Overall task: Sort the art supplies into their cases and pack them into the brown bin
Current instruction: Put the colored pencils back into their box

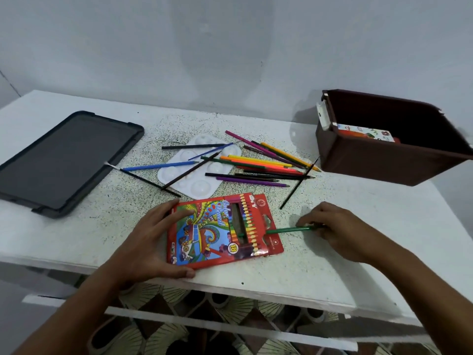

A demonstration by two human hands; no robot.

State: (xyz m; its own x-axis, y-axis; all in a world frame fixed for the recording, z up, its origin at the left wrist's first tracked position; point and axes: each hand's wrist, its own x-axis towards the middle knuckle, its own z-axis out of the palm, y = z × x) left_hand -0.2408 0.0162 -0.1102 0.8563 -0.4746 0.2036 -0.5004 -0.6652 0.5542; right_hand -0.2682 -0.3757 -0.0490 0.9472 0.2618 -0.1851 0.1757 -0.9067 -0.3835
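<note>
A red colour-pencil box (220,230) lies flat near the table's front edge, its flap open to the right. My left hand (151,242) grips its left side, thumb under the near edge and fingers on top. My right hand (332,229) pinches the end of a green pencil (289,229) whose tip is inside the box's opening. Several loose coloured pencils (258,162) and thin black brushes lie scattered behind the box, some across a white paint palette (176,175). The brown bin (378,162) stands at the right rear with a printed box (363,131) inside.
An open dark grey flat case (61,160) lies at the left of the white speckled table (320,262). The wall stands close behind. The table's front edge runs just under my hands, with patterned floor below.
</note>
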